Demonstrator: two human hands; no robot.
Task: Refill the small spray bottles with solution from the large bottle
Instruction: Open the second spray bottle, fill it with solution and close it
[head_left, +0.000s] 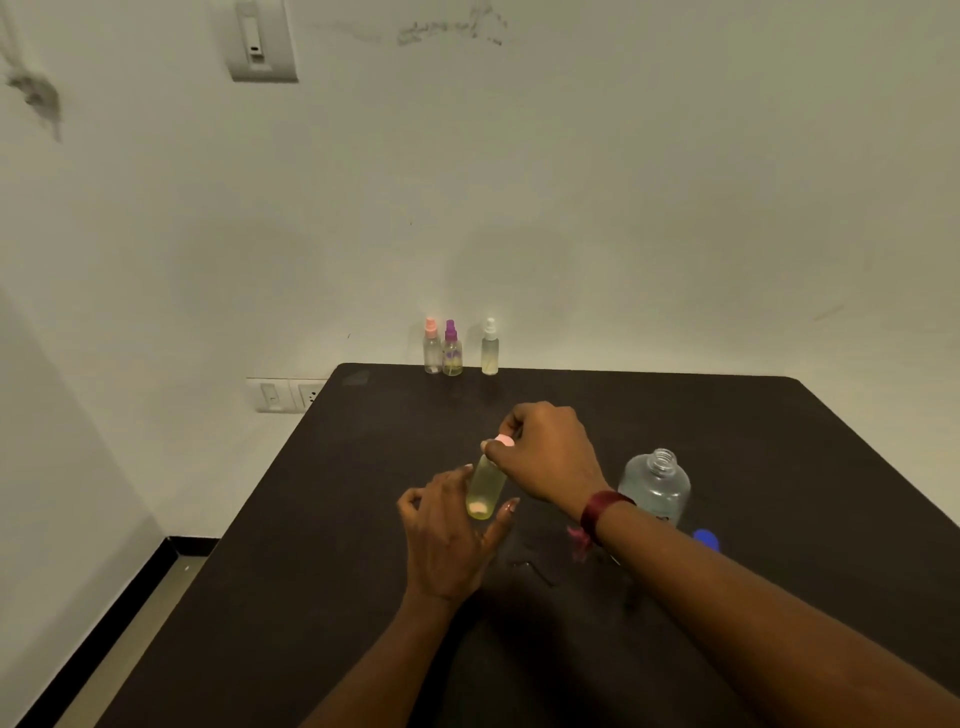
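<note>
A small clear spray bottle (486, 488) with yellowish liquid stands mid-table. My right hand (545, 454) grips its pink spray top (505, 441) from above. My left hand (452, 525) is around the bottle's base, fingers loosely spread beside it, thumb and forefinger close to the glass. The large clear bottle (655, 486) stands uncapped to the right, behind my right wrist. Its blue cap (706, 539) lies on the table beside it. Three small spray bottles stand at the far edge: pink-topped (431, 347), purple-topped (452, 349) and white-topped (490, 348).
The dark table (779, 441) meets a white wall at the back. Wall sockets (285, 395) sit left of the table's far corner. A small wet patch (535, 569) shines on the table near my hands. The floor drops away on the left.
</note>
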